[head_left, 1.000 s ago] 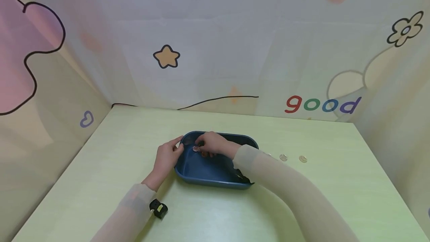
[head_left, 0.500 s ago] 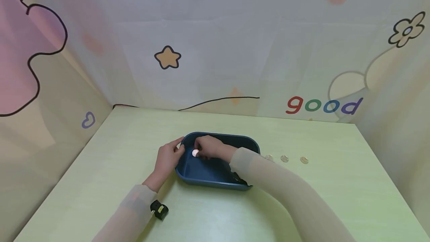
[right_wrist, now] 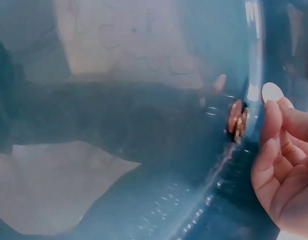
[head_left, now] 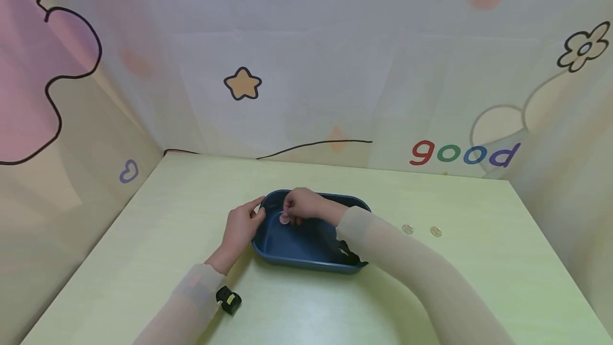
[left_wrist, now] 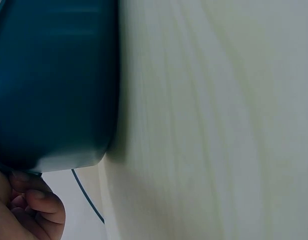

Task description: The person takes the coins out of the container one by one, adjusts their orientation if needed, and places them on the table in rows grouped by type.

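Note:
A deep blue tray (head_left: 287, 246) with rounded corners sits on the table. My left hand (head_left: 238, 228) grips its left end at the rim, fingers and thumb against it. In the left wrist view the curled fingers (left_wrist: 41, 205) show at the tray's end. My right hand (head_left: 305, 204) reaches over the tray and pinches a coin (head_left: 284, 219) between thumb and fingertips, close to the left inner wall. The right wrist view shows that coin (right_wrist: 271, 93) edge up, catching the light. Several coppery coin-like shapes (right_wrist: 237, 120) appear beside the hand there.
Two coins (head_left: 407, 229) lie on the pale wooden table (head_left: 297, 307) to the right of the tray. The right forearm crosses the tray's right end and hides part of it. A printed cloth (head_left: 306, 84) rises behind the table.
My right hand dips and lifts slightly inside the tray, the pinched coin turning. A third coin on the table, visible half a second ago, is now hidden near my right sleeve. The left hand keeps its grip.

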Demonstrator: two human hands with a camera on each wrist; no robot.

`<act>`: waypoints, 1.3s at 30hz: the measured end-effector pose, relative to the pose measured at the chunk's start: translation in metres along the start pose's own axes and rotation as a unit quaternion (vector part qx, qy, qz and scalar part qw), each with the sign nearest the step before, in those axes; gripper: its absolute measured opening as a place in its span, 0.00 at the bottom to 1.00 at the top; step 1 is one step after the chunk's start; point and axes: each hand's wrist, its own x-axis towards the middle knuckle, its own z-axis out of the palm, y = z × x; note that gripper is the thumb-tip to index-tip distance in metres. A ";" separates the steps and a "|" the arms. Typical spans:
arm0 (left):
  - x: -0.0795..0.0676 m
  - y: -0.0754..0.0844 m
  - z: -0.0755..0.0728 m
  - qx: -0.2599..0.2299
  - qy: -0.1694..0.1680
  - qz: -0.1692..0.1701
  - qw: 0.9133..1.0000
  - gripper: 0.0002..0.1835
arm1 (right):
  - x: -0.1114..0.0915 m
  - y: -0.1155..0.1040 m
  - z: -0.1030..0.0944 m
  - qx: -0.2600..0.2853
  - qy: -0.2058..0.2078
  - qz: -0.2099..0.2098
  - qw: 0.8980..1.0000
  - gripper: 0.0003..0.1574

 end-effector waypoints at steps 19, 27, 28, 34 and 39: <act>-0.001 0.002 0.001 0.008 0.005 0.002 1.000 0.22 | -0.039 -0.017 -0.053 0.009 0.042 -0.031 0.999 0.11; 0.000 0.002 0.001 0.014 0.004 0.002 1.000 0.23 | -0.071 -0.014 -0.071 0.020 0.068 -0.031 0.997 0.09; 0.000 0.002 0.001 0.015 0.003 0.002 1.000 0.23 | -0.076 -0.012 -0.072 0.024 0.072 -0.030 0.997 0.09; -0.001 0.001 0.001 0.015 0.004 0.005 1.000 0.23 | -0.106 0.001 -0.076 0.038 0.101 -0.027 0.994 0.09; -0.001 0.001 0.003 0.017 0.012 0.008 1.000 0.22 | -0.131 0.016 -0.071 0.067 0.127 -0.015 0.990 0.09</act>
